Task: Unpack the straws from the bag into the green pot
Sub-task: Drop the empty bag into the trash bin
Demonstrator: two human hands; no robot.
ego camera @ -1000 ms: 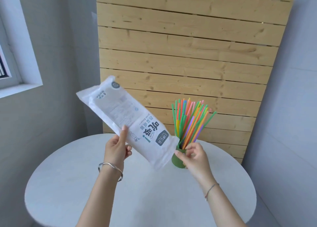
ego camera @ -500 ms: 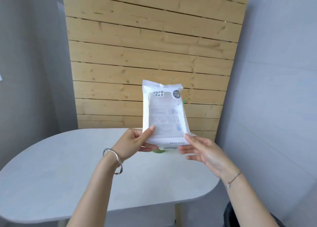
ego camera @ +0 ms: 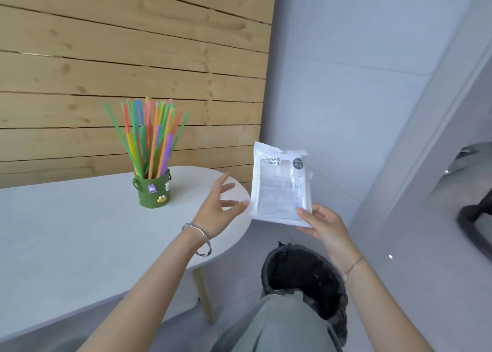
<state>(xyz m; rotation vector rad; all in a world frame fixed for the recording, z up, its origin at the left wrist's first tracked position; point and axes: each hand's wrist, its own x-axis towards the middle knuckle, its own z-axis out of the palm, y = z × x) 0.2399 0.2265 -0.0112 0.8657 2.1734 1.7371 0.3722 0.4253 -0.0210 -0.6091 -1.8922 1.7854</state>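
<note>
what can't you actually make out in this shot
- Head view: the small print on the bag is blurred and unreadable.
- Whether any straws remain inside the bag: its white film hides that.
- Bin contents: dark liner, partly covered by the person's knee.
- Green pot interior: hidden by its wall and the straws.

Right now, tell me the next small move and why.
Probably lower the right hand and drop the empty straw bag into the black bin just below it: the straws already stand in the green pot, and the left hand is open.

White table (ego camera: 80, 234), wood-slat wall (ego camera: 133, 59), black bin (ego camera: 306, 272) below.
</note>
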